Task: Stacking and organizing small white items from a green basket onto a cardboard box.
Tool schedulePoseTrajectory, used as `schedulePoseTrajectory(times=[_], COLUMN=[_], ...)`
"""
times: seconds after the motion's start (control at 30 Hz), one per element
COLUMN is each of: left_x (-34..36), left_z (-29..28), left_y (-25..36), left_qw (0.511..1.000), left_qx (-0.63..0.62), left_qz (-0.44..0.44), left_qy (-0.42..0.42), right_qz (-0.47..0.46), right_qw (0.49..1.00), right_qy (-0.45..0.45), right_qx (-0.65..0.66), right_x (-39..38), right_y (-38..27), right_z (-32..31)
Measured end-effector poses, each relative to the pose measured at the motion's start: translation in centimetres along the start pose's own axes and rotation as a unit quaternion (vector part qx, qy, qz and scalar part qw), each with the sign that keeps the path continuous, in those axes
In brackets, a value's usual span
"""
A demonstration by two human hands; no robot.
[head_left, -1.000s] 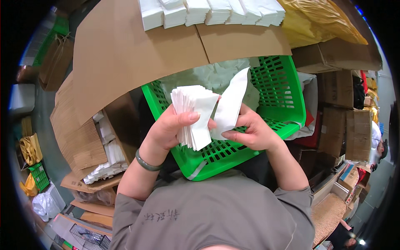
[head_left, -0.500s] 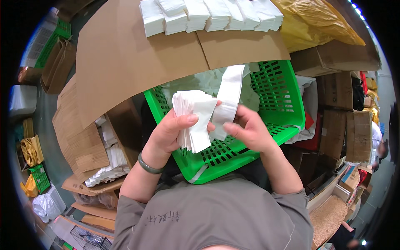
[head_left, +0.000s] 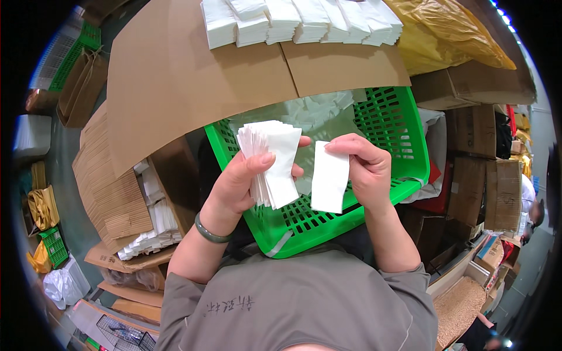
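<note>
A fanned stack of thin white paper sheets (head_left: 270,161) sat in the left hand (head_left: 243,184), thumb clamped across its face, fingers hidden behind; its long axis ran roughly upright, tilting slightly left at the top. Just beside it, apart by a narrow gap, a single white rectangular paper sheet (head_left: 329,184) hung long-axis upright from the right hand (head_left: 363,167), pinched at its top edge between thumb and fingertips. Both were held above a green plastic lattice basket (head_left: 389,120), whose near rim the person's grey shirt partly covered and whose far end slid under a large brown cardboard sheet (head_left: 175,76). Crumpled translucent wrap (head_left: 316,114) lay inside the basket. A row of white paper bundles (head_left: 298,20) lined the cardboard's far edge, cut off at the top. A yellow plastic bag (head_left: 451,35) sat at the far right. Brown cartons (head_left: 480,152) stood right; their markings were unreadable.
</note>
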State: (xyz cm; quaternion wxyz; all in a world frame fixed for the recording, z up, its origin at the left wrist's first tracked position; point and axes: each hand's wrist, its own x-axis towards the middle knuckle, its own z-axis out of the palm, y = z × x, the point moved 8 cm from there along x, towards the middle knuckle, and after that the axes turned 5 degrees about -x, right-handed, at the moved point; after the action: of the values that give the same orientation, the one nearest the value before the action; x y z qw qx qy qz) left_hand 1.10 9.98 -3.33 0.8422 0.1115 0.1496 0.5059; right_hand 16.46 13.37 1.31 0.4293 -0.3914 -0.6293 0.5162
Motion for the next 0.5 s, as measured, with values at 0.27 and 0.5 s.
schedulePoseTrajectory(times=[0.27, 0.5], left_x=[-0.1, -0.3], left_z=[-0.1, -0.3], left_y=[-0.1, -0.4], left_qw=[1.000, 0.999], left_qx=[0.013, 0.020], left_qz=[-0.009, -0.035], left_qy=[-0.002, -0.002], right_qz=[0.009, 0.097], right_qw=[0.997, 0.960], right_qy=[-0.064, -0.142], right_qx=[-0.052, 0.220], right_x=[0.4, 0.0], right_y=[-2.0, -4.1], right_z=[0.3, 2.2])
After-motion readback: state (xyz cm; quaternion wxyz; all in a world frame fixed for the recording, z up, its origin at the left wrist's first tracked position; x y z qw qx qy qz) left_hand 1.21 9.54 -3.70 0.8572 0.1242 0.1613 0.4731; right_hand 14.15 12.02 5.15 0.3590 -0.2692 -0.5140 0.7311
